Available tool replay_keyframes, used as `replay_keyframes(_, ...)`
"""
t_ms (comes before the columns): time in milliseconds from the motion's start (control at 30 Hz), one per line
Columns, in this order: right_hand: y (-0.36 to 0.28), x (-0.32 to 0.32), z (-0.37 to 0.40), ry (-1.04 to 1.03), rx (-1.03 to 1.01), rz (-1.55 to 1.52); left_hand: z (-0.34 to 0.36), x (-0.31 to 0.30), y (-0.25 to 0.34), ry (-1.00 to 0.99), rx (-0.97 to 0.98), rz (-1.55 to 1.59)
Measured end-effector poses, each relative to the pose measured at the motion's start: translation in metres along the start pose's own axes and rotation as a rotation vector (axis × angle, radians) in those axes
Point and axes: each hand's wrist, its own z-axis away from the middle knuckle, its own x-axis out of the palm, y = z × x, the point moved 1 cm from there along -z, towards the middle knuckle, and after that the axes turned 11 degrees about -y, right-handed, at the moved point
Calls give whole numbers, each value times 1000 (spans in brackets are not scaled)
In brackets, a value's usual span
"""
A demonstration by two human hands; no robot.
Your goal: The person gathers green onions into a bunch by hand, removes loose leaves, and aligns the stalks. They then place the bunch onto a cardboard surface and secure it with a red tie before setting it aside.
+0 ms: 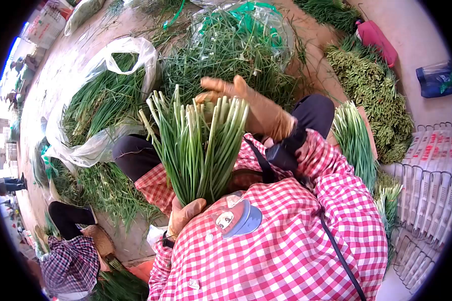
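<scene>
Gripping stalk bunch (198, 155), aimed lengthwise away from chest (296, 226), pale ends (231, 108) foremost, in curled left hand (186, 216); holding right hand (256, 105) spread, empty, near them; with leaves (98, 100) inside whitish bag (148, 57).

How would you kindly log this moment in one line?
Left hand: holding green bunch | right hand: near pale stalk ends, contact unclear | heaped greens beyond

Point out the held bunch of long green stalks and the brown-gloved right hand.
Held bunch of long green stalks (198, 158): head view, middle of stalks.
Brown-gloved right hand (257, 106): head view, middle of glove.
</scene>
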Motion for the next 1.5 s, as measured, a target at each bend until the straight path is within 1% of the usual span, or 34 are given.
replay_keyframes(67,-28,4,-6,98,-42,294,3,1,1,-24,-12,13)
replay_keyframes(100,-45,11,-1,120,29,428,3,5,2,-14,-6,-9)
replay_keyframes(167,-69,18,1,144,-23,595,3,9,4,17,8,-51)
replay_keyframes(233,-98,25,8,98,-140,489,2,1,0,-43,35,-52)
replay_keyframes(300,-126,65,11,562,-323,753,-1,3,3,-84,49,-56)
replay_keyframes(367,-147,62,12,551,-467,1005,-4,3,5,-101,78,-134)
replay_keyframes(400,-145,62,9,723,-366,1161,-7,2,2,-113,110,-142)
replay_keyframes(433,-132,51,-1,538,-380,1347,-10,2,-1,-125,142,-150)
replay_keyframes(500,-98,58,-19,261,-143,1462,-12,4,-2,-135,193,-204)
replay_keyframes(533,-76,61,-23,205,-34,1269,-14,5,-4,-136,227,-227)
replay_keyframes(567,-54,59,-30,148,-11,1238,-15,5,-6,-135,260,-251)
replay_keyframes(600,-44,69,-35,169,141,1296,-14,4,-9,-130,272,-278)
replay_keyframes(700,-21,60,-47,206,170,1301,-3,13,-1,-40,144,-259)
replay_keyframes(733,-26,63,-50,200,194,1239,0,15,-3,-72,207,-69)
replay_keyframes(767,-35,67,-49,192,222,1174,0,12,-4,-40,237,-191)
replay_keyframes(800,-41,68,-47,188,256,1108,-2,10,-4,-40,257,-233)
replay_keyframes(833,-36,45,-47,242,15,1277,-3,8,-4,-43,272,-273)
replay_keyframes(867,-48,27,-47,263,-345,1549,-3,4,-7,-7,220,-317)
replay_keyframes(900,-71,24,-49,417,-466,1718,-2,-1,-10,26,169,-360)
replay_keyframes(933,-95,21,-49,537,-465,1887,-1,-4,-12,61,118,-402)
replay_keyframes(967,-124,37,-52,668,-77,2044,-1,-2,-12,52,84,-418)
replay_keyframes(1000,-128,29,-52,584,-294,2194,-1,1,-7,45,55,-437)
replay_keyframes(1033,-123,29,-53,474,-378,2310,-4,3,-2,37,28,-459)
replay_keyframes(1067,-119,36,-57,364,-471,2424,-6,7,2,-5,68,-442)
replay_keyframes(1133,-96,72,-60,-38,-136,2180,-10,2,-5,-43,127,-439)
replay_keyframes(1167,-75,76,-57,-78,-137,2227,-12,-3,-12,-59,156,-432)
replay_keyframes(1200,-68,93,-61,-207,155,2295,-14,-8,-19,-62,187,-468)
replay_keyframes(1233,-50,84,-71,-257,279,2407,-12,-9,-20,-37,149,-517)
replay_keyframes(1267,-12,47,-88,-178,6,2472,-10,-8,-20,-12,112,-568)
replay_keyframes(1333,-7,35,-87,-121,-190,2660,-6,-8,-13,38,19,-679)
replay_keyframes(1367,-35,54,-71,-151,-100,2804,-6,-10,-14,38,15,-673)
replay_keyframes(1433,-77,44,-66,97,-395,2587,-8,-14,-16,35,17,-663)
replay_keyframes(1467,-96,37,-69,292,-286,2299,-5,-11,-11,83,-70,-724)
replay_keyframes(1500,-112,28,-74,463,-186,1996,-7,-10,-10,63,-41,-699)
